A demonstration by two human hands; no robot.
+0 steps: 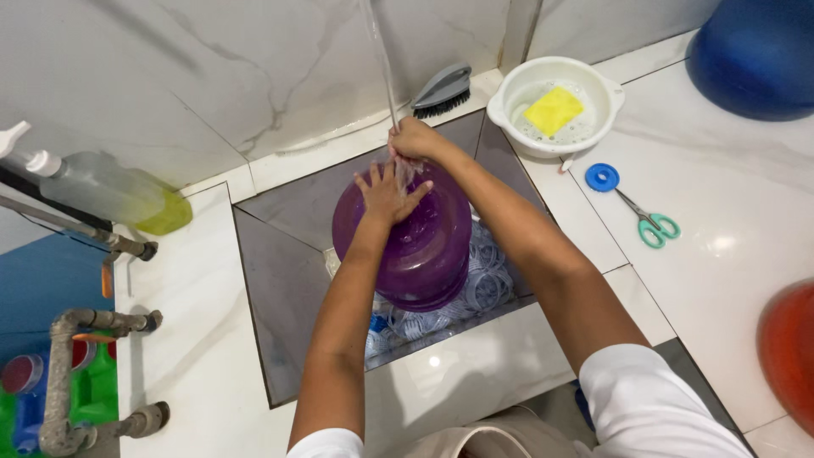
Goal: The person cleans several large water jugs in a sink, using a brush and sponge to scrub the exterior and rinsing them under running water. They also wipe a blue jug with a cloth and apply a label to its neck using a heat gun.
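Observation:
A purple translucent bowl (424, 246) lies upside down in a grey sunken sink (280, 280), on a pile of clear plastic pieces (487, 284). A thin stream of water (380, 59) falls onto it. My left hand (386, 193) lies flat on the bowl's upturned bottom, fingers spread. My right hand (414, 140) is at the bowl's far edge, right under the stream, with its fingers curled; whether it grips the rim is hidden.
A white colander bowl (606, 93) with a yellow sponge (553, 110) stands at the back right, with a grey scrub brush (443, 89) beside it. Teal-handled scissors (649, 222) and a blue lid (602, 177) lie on the right counter. A soap bottle (106, 191) lies left.

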